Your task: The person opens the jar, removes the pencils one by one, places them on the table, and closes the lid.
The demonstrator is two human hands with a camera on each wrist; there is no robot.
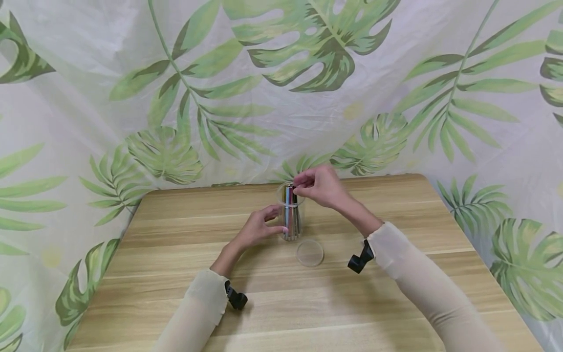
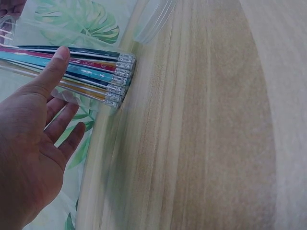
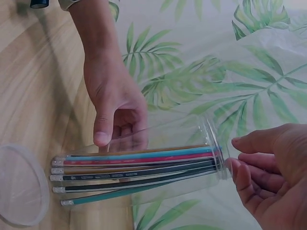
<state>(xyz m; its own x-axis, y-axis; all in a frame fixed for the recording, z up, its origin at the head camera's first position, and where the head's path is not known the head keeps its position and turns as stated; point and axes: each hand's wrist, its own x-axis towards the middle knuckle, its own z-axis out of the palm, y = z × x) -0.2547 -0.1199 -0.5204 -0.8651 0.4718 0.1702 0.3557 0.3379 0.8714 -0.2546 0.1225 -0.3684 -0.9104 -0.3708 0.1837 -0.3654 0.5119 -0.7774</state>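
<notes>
A clear plastic jar (image 1: 292, 205) stands upright near the table's back edge, with several pencils (image 3: 144, 163) inside, their eraser ends at the bottom. My left hand (image 1: 257, 226) holds the jar from its left side; in the left wrist view the thumb (image 2: 56, 64) lies across the near wall and the other fingers reach behind. At the jar's mouth is my right hand (image 1: 323, 187), fingers bent loosely beside the rim and the pencils' upper ends. In the right wrist view a gap shows between its thumb (image 3: 247, 143) and forefinger, with nothing in it.
The round clear lid (image 1: 310, 253) lies flat on the wooden table (image 1: 281, 303), just in front of the jar. Behind the table hangs a leaf-patterned cloth (image 1: 299, 127). A black wrist camera is worn at each sleeve cuff.
</notes>
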